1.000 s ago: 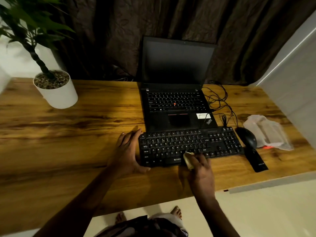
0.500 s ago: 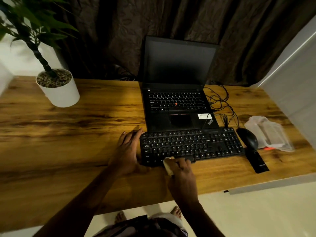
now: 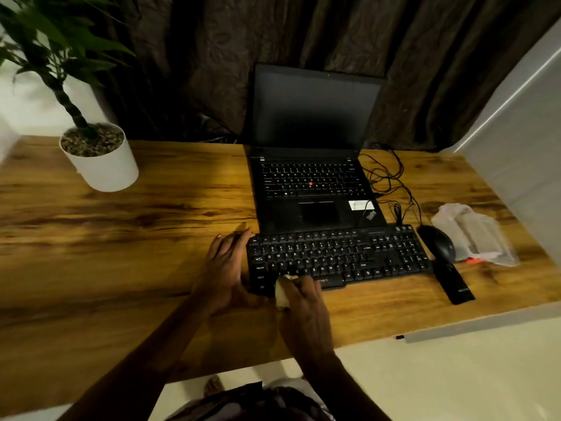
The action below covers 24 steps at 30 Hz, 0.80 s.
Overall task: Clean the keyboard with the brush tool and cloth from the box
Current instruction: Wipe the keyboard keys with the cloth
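Head view: the black keyboard point(image 3: 349, 256) lies on the wooden desk point(image 3: 121, 253), just in front of the open laptop point(image 3: 315, 165). The left hand point(image 3: 226, 265) rests flat against its left end, fingers straight, holding nothing. The right hand point(image 3: 303, 305) grips a wadded pale cloth point(image 3: 283, 291), pressed onto the near-left keys

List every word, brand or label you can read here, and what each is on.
"ThinkPad": palm rest of the open black laptop.
"RONICS": front edge of the black full-size keyboard; its start is hidden by the right hand gripping the pale cloth.
"QWERTY" and other key letters: same keyboard.
White sticker on the laptop: blurred.
Print on the flat black bar by the black computer mouse: too small.
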Motion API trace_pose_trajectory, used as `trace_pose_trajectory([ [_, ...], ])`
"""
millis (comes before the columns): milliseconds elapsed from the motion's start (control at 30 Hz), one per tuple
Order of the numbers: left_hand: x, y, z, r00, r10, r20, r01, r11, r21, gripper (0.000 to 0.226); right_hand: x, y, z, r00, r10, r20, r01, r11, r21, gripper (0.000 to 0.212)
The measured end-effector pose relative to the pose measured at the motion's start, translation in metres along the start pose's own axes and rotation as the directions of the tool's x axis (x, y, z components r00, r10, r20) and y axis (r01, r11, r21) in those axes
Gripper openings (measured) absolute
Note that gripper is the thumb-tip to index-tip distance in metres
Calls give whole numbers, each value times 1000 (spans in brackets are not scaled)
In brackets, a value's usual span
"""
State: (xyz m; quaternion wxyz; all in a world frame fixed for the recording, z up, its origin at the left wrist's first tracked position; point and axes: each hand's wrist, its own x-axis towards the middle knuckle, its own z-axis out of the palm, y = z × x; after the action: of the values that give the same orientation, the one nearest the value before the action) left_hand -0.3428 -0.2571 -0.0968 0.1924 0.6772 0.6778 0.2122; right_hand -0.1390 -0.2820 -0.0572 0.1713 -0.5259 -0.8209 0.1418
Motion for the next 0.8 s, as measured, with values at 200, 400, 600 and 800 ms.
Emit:
trace_pose_trajectory([
  [200,-3,5,-3,999,11,-32,-11,1000,-15,152,0,19,-16,997,22,-73,-27,997,-76,38],
  [400,-2,0,-1,1000,-12,-16,12,1000,11,127,3,-5,-2,999,-39,-20,37,997,-68,40],
  [600,2,-5,3,999,25,-22,-24,999,43,129,5,-10,0,995,-62,79,67,996,-60,48],
  [800,3,-3,2,999,29,-24,-29,999,17,125,9,-24,4,976,-172,136,186,978,-98,43],
])
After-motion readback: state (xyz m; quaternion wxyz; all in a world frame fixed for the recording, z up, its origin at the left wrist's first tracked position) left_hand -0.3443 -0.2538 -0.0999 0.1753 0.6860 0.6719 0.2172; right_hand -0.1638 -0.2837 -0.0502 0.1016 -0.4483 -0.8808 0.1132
